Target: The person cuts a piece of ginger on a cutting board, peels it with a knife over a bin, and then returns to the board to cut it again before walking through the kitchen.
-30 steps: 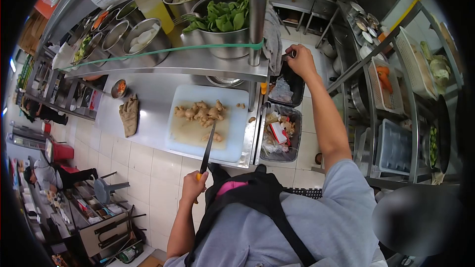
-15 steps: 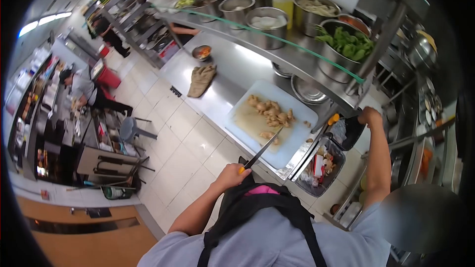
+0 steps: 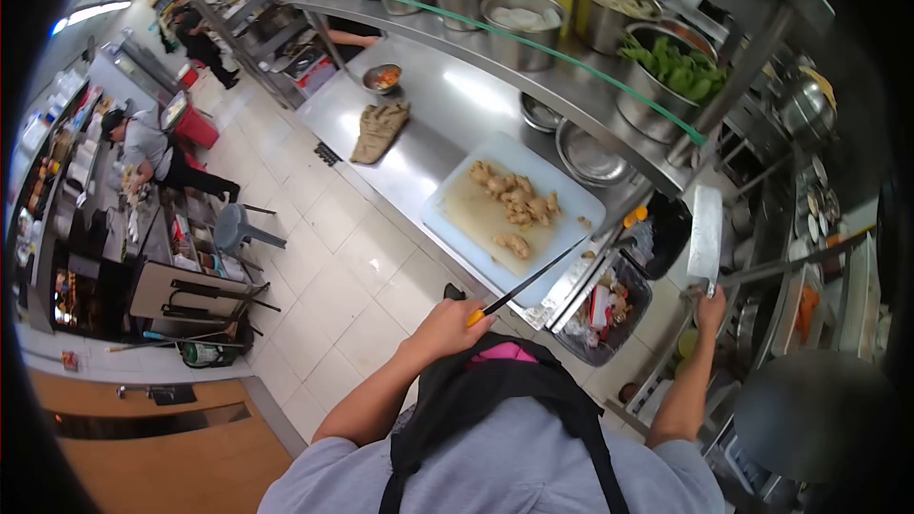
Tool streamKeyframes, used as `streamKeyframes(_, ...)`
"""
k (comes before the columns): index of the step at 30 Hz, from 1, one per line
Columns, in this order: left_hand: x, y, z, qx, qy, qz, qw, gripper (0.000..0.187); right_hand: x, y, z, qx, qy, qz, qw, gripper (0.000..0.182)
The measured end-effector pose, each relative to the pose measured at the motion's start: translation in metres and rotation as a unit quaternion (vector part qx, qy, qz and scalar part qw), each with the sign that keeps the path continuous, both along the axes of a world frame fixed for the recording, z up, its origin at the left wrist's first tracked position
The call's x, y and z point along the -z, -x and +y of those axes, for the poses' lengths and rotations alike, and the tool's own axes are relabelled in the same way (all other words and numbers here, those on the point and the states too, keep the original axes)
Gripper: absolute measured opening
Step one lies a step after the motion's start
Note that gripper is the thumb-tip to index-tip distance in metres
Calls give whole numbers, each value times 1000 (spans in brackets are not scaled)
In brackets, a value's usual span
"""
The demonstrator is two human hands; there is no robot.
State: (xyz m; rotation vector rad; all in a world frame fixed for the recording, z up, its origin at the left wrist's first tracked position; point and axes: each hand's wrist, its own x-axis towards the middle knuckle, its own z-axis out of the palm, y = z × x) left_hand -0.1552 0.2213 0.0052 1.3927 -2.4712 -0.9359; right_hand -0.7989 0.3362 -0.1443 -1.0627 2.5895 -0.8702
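Head view, looking down past a grey shirt and black apron. Left hand (image 3: 446,322) is gripping the orange handle of a long slim knife (image 3: 533,276), its blade angling up over the near edge of the white cutting board (image 3: 464,231). Ginger pieces (image 3: 515,200) are lying on the board, which is sitting on the steel counter (image 3: 428,114). Right hand (image 3: 709,303) is closing around the handle of a cleaver (image 3: 705,236), blade pointing up, well right of the board, above the black bins (image 3: 636,303) beside the counter. A brown cloth (image 3: 379,129) is lying further along.
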Motion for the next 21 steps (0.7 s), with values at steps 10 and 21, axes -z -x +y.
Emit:
streamKeyframes(10, -6, 63, -1, 129, -189, 127, 965, 46, -39, -145, 128, 121, 15, -36, 992, 27)
streamKeyframes(21, -48, 217, -9, 208, -75, 201, 954, 45, -160, -242, 118, 118, 36, -59, 991, 47)
